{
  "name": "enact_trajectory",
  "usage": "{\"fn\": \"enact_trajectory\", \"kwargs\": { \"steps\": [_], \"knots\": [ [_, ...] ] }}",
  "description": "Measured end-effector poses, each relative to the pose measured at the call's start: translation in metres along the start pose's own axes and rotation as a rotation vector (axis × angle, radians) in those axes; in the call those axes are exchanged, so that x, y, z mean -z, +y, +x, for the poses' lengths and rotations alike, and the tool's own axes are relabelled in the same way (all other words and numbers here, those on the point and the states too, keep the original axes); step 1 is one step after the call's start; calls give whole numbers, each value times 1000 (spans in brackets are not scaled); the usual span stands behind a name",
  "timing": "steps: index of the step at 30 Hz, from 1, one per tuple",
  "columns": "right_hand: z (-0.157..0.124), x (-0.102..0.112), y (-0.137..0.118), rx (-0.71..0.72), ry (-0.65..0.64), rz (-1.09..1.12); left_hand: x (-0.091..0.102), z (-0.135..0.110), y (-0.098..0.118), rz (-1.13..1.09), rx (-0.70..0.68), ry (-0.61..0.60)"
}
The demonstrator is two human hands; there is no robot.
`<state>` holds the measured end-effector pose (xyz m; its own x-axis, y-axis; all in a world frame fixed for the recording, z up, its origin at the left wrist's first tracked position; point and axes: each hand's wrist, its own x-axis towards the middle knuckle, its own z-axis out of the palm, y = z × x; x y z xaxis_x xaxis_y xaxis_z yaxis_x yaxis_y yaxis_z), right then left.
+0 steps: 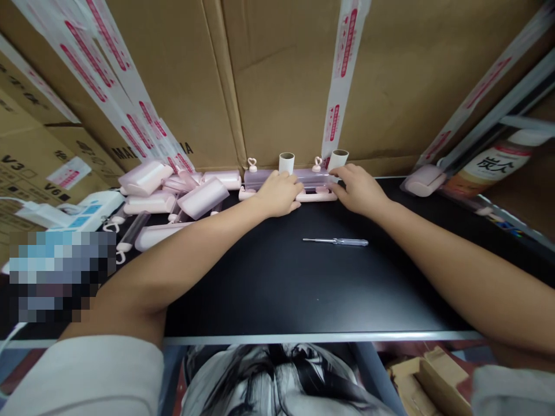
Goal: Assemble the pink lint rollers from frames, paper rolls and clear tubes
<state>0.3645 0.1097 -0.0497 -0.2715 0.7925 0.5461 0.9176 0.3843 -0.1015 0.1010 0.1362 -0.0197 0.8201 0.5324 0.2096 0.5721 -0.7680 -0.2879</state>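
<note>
At the back of the black table, a row of pink parts with clear purplish cylinders lies against the cardboard. Heart-shaped pink loops stick up from it. My left hand is closed over the middle of the row, hiding part of it. My right hand has bent fingers at the row's right end, thumb and fingertips around a clear cylinder's edge. Two white tubes, one upright and one slightly tilted, stand behind the hands. A screwdriver with a clear handle lies in front.
Several pink rollers are heaped at left, beside a white power strip. Large taped cardboard boxes wall the back. On the right are another pink piece and a bottle. An open carton sits below the table edge.
</note>
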Motion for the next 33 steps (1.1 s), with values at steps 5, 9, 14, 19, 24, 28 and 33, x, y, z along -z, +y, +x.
{"fn": "enact_trajectory", "kwargs": {
  "steps": [5, 9, 14, 19, 24, 28, 33],
  "knots": [
    [1, -2, 7, -150, -7, 90, 3, 5, -4, -65, -2, -55],
    [1, -4, 11, -203, -35, 103, 5, 8, -10, -163, -9, -105],
    [0, -7, 12, -224, -17, 116, 10, 8, -14, -241, 12, -151],
    [0, -5, 9, -234, 6, 119, 33, 3, -28, -265, 36, -55],
    [0, -3, 6, -220, 12, 118, 76, -12, -52, -426, 212, 233],
    [0, -4, 4, -198, 19, 119, 93, -35, -41, -464, 286, 342],
    [-2, -3, 0, -157, 45, 105, 81, -71, 16, -463, 95, 114]
  ]
}}
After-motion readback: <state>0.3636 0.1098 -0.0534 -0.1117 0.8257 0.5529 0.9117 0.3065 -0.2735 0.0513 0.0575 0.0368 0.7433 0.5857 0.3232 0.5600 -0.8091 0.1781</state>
